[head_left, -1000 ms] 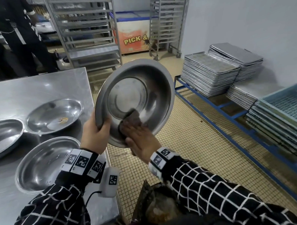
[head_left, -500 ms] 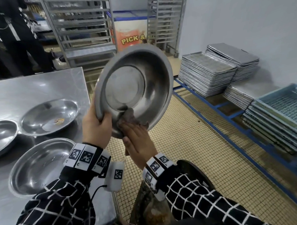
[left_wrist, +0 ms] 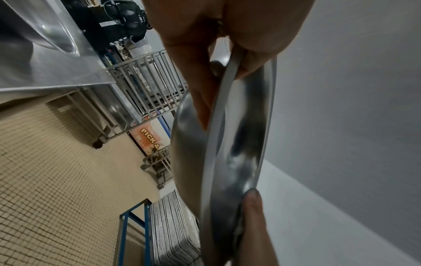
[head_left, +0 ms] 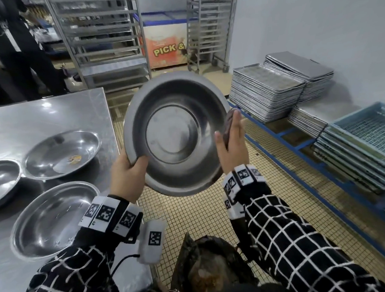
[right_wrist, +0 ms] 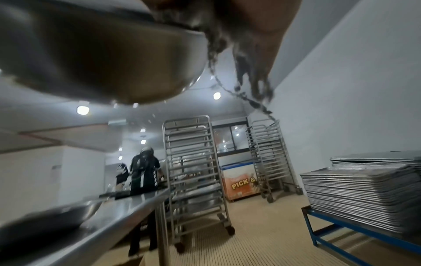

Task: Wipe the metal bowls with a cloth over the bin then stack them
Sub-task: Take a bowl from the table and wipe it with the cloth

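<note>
Bowl (head_left: 176, 133) held tilted above bin (head_left: 213, 265), left hand (head_left: 127, 170) pinching near-left rim, right hand (head_left: 229, 144) pressing cloth (head_left: 229, 125) flat-fingered on right rim; one-point pinch may slip.

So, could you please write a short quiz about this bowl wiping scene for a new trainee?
1. True or false: the left hand grips the rim of the raised bowl.
2. Where is the cloth now? A) in the middle of the bowl B) at the bowl's right rim, under the right hand C) on the table
3. How many bowls lie on the table?

Key:
1. True.
2. B.
3. Three: the bowl with a food scrap, the near bowl and the cut-off bowl at the left edge.
</note>
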